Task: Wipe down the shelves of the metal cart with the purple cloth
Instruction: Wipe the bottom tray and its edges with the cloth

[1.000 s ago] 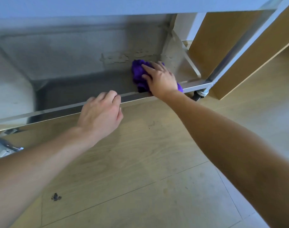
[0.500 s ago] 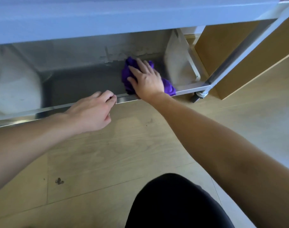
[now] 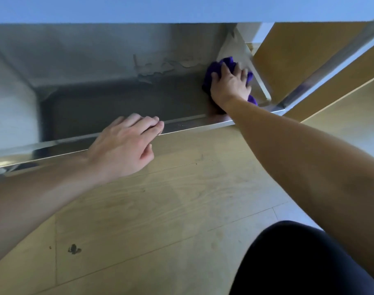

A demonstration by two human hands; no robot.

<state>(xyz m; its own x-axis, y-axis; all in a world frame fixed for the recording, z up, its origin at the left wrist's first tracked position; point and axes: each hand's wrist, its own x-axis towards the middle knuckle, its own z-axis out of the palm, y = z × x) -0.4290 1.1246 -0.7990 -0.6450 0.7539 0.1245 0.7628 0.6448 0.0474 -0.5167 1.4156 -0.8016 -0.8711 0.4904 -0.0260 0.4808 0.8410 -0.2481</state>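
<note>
Head view: your right hand (image 3: 229,86) lies spread and flat on the purple cloth (image 3: 212,71), pressing it onto the bottom shelf (image 3: 118,101) of the metal cart (image 3: 330,68), tucked in the back right corner. Your left hand (image 3: 122,145) rests loose-fingered on the shelf's front rim (image 3: 192,124), pinching nothing. The cloth looks soft, light and bunchy, so I'd guess it slides easily on slick steel and balls up. Palm the middle of the wad from above, fingers fanned wide.
</note>
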